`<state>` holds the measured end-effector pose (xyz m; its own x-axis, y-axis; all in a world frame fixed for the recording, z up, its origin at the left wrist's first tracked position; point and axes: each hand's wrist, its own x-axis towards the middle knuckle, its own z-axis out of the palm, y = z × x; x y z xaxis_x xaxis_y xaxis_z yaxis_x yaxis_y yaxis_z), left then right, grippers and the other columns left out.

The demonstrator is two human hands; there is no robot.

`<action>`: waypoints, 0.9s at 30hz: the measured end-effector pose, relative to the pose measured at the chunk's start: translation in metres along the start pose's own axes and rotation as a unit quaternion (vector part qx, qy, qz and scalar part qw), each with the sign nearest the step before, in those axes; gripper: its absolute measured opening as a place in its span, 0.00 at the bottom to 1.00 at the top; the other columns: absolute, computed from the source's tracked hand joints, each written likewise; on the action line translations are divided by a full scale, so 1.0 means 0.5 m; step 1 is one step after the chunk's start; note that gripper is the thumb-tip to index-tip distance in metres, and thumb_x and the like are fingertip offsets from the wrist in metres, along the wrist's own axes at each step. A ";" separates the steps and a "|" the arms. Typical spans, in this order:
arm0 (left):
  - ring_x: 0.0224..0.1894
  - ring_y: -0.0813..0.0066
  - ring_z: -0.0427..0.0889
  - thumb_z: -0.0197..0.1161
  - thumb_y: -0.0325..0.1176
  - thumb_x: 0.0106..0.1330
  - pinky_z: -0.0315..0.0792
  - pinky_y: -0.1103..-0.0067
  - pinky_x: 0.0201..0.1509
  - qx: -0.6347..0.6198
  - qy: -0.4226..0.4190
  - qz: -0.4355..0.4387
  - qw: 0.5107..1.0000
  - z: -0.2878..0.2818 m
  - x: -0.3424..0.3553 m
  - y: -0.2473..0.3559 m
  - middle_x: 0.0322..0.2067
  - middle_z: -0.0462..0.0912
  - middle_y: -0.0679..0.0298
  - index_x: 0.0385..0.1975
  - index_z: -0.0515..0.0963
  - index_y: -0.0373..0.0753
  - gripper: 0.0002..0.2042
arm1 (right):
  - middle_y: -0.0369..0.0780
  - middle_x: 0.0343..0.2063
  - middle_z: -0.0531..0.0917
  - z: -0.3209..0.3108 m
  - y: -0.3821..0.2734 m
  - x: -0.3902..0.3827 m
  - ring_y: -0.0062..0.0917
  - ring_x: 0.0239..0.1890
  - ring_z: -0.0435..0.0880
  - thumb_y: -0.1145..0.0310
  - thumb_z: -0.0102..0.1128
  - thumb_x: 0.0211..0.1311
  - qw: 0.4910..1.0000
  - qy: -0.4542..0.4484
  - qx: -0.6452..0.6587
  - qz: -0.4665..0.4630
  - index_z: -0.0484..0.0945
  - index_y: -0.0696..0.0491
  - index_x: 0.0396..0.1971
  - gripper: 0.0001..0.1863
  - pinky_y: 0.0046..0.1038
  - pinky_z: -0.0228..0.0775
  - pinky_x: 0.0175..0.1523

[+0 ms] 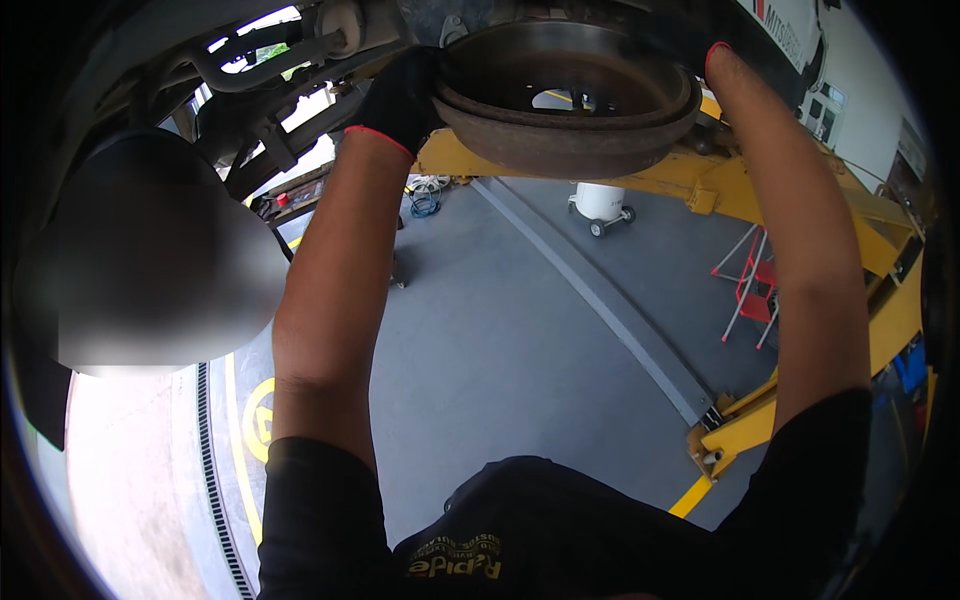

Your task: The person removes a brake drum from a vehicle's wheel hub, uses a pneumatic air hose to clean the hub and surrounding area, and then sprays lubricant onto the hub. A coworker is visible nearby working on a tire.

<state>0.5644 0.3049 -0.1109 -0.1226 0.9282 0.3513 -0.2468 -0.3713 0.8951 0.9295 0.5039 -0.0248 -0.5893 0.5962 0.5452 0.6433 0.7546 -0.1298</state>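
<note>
I hold up a large, rust-brown round metal drum (560, 148) with a hollow middle, just below the dark vehicle underside at the top of the head view. My left hand (398, 100), in a black glove with a red cuff, is closed on its left rim. My right hand (690, 48), gloved alike, is at the upper right rim, its fingers mostly hidden in shadow behind the wrist and drum.
Yellow lift beams (700, 180) cross behind the drum and down the right. A white wheeled container (600, 200) and a red stepladder (755, 290) stand beyond. A grey floor channel (590, 295) runs diagonally. A blurred person (150, 250) is close on my left.
</note>
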 end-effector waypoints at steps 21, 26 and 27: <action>0.57 0.64 0.86 0.70 0.23 0.66 0.82 0.67 0.61 0.303 -0.150 0.097 0.936 -0.071 0.114 -0.027 0.58 0.84 0.55 0.64 0.77 0.34 0.25 | 0.41 0.50 0.86 -0.011 -0.028 -0.058 0.37 0.54 0.83 0.52 0.50 0.78 0.986 -0.061 -0.148 -0.051 0.83 0.51 0.54 0.21 0.34 0.74 0.60; 0.57 0.67 0.84 0.57 0.37 0.80 0.78 0.71 0.60 0.211 0.008 0.155 0.965 -0.074 -0.048 -0.034 0.62 0.79 0.60 0.68 0.74 0.41 0.19 | 0.43 0.38 0.86 -0.025 -0.123 -0.289 0.35 0.43 0.85 0.50 0.51 0.78 0.961 0.217 -0.061 -0.163 0.83 0.56 0.47 0.23 0.31 0.75 0.51; 0.56 0.68 0.83 0.56 0.35 0.81 0.78 0.71 0.59 0.323 0.013 0.250 0.913 -0.095 -0.100 -0.063 0.61 0.79 0.61 0.68 0.73 0.41 0.19 | 0.43 0.36 0.86 -0.014 -0.138 -0.365 0.35 0.41 0.85 0.50 0.52 0.77 0.954 0.245 -0.019 -0.175 0.83 0.57 0.45 0.24 0.30 0.76 0.49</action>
<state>0.5326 0.2690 -0.1695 -0.0890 0.6422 0.7614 0.4625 -0.6504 0.6026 0.9962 0.3409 -0.1094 -0.4785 0.1039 0.8719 0.4720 0.8678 0.1556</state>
